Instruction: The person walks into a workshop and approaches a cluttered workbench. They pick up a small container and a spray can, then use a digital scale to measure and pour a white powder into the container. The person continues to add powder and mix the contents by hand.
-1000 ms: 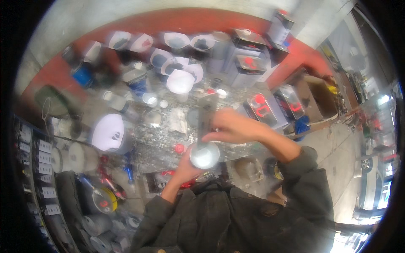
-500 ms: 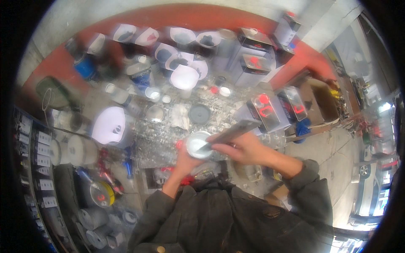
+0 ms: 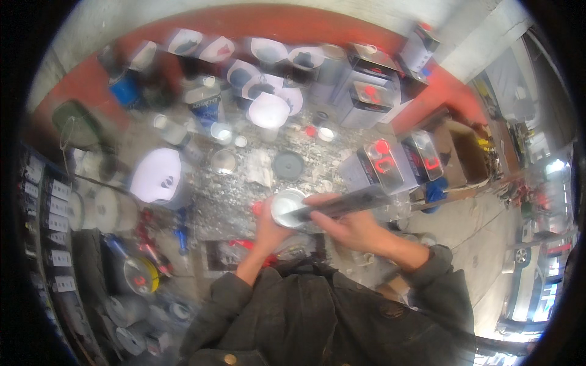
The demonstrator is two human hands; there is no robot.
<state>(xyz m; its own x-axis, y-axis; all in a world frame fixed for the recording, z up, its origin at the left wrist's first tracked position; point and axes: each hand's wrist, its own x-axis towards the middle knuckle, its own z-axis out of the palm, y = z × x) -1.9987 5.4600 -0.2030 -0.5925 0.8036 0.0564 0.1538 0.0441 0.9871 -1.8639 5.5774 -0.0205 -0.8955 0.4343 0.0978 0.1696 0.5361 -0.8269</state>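
Observation:
In the middle of the view, my left hand (image 3: 269,227) is wrapped round the side of a small white cup (image 3: 288,196). Pale, whitish stuff shows inside it. My right hand (image 3: 349,229) grips a long, flat, dark mixing stick (image 3: 351,204), its lower end dipping into the cup. The stick slants out to the right over my hand. Right beside my left fingers is a small red object (image 3: 257,208), partly covered. A round grey lid (image 3: 287,165) lies on the stained bench just beyond the cup.
Metal cans with red caps (image 3: 383,166) stand to the right, beside an open cardboard box (image 3: 461,149). Several cups with paper strainers (image 3: 268,110) fill the back. A tub under white paper (image 3: 157,175) stands left; spray guns (image 3: 149,244) hang below it.
The stick has tipped lower, its upper end swinging right and toward me. My right hand has shifted slightly with it, while my left hand keeps its hold on the cup.

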